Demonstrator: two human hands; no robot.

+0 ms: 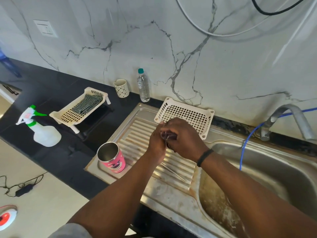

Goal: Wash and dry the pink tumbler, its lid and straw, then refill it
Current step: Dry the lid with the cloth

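Note:
The pink tumbler (113, 158) stands upright and open on the left end of the steel drainboard (171, 189), its lid off. A metal straw (173, 172) lies on the drainboard ridges, partly under my left wrist. Both my hands meet above the drainboard. My left hand (157, 143) and my right hand (183, 140) are curled round a small dark, clear object (169, 135) that looks like the lid; most of it is hidden by my fingers.
A white slotted basket (187, 115) leans by the wall behind my hands. Another white rack (75, 109) holds a checked cloth (87, 103). A spray bottle (42, 131), patterned cup (121, 88) and water bottle (143, 85) stand on the black counter. The tap (289, 121) overhangs the sink (267, 169).

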